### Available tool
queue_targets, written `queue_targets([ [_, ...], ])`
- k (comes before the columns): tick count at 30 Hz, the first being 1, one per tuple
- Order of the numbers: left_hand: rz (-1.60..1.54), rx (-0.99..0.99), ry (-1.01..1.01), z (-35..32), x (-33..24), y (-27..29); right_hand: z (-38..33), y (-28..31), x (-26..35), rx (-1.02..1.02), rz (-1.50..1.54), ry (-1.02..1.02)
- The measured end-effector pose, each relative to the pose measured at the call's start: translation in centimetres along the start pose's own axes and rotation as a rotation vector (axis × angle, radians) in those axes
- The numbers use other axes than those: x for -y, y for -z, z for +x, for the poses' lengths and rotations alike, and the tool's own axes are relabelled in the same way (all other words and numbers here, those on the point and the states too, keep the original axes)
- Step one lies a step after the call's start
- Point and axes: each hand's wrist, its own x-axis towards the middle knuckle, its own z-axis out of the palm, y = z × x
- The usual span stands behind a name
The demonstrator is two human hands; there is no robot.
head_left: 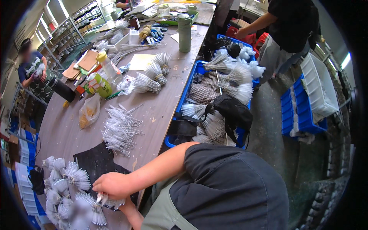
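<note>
My right hand (114,185) is closed, fingers pressed together at a small whitish piece (101,197) that I cannot make out clearly. Just below it, my left hand (129,209) reaches in under the right one, against a bundle of thin white wire brushes (115,203); its fingers are hidden. Beside both hands, tied bundles of the same white brushes (78,177) crowd the near left of the table. A black cloth (96,159) lies flat beyond my right hand. Farther up, a loose heap of white wire brushes (121,130) rests on the tabletop.
On the long table (153,115) stand a green tumbler (184,33), a yellow-lidded bottle (109,68), a clear bag (89,111) and more brush bundles (147,81). Blue crates (184,97) with bundles and a black bag (232,113) stand along its right edge. Other people work nearby.
</note>
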Motion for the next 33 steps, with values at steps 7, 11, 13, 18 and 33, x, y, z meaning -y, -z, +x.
queue_targets([
  [7,1.112,-0.014,-0.491,0.0,4.3,0.4,-1.9,-1.5,-1.0,-0.016,-0.135,0.002],
  [11,1.047,0.209,-0.057,0.1,-0.8,-0.6,-2.0,-1.2,-1.2,0.006,-0.107,-0.021],
  [13,1.101,0.097,-0.237,0.2,-0.4,-1.0,-1.8,-1.0,-1.1,0.016,-0.123,-0.029],
  [18,0.89,-0.017,-0.22,-0.3,-0.9,-1.4,-0.5,0.7,1.6,0.001,-0.024,0.047],
  [33,-0.487,0.167,0.324,-2.8,-7.1,2.4,0.7,2.9,0.5,-0.184,0.558,-0.227],
])
